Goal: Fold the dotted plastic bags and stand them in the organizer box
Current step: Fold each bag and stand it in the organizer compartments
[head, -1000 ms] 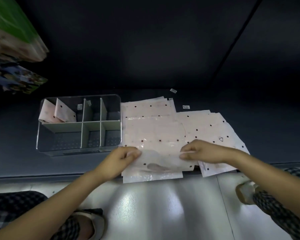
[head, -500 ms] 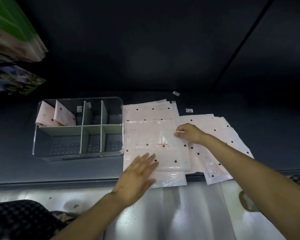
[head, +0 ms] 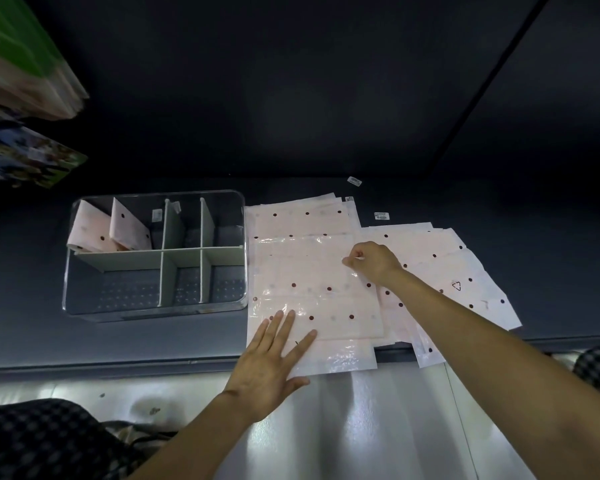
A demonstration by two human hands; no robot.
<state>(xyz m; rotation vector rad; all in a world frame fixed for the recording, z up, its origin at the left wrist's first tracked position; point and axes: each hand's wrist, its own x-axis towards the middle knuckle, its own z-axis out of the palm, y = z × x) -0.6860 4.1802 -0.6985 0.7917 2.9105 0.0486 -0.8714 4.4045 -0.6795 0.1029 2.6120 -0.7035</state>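
The left hand (head: 269, 367) lies flat with fingers straight and spread, pressing on the near left corner of the top dotted plastic bag (head: 312, 289). The right hand (head: 373, 261) has its fingers curled and pinches the far right edge of the same bag, with the forearm crossing over the neighbouring bags.

The top bag lies on a stack of dotted bags on the dark worktop (head: 551, 244), just right of the organizer box (head: 68, 271). The near edge of the stack overhangs the worktop's front edge. A second spread of dotted bags (head: 465, 271) lies to the right, partly overlapped by the first stack; one of these sheets shows a small triangle mark.

The organizer box is clear-walled with pale dividers forming six compartments. Two folded dotted bags (head: 118, 230) stand tilted in the far left compartment, leaning against each other. The remaining compartments hold no bags.

Two small white labels (head: 381, 215) lie on the worktop beyond the bags. Stacked printed packages (head: 25, 81) are at the upper left of the view. Checked fabric (head: 42, 441) appears at the lower left, and again at the right edge.
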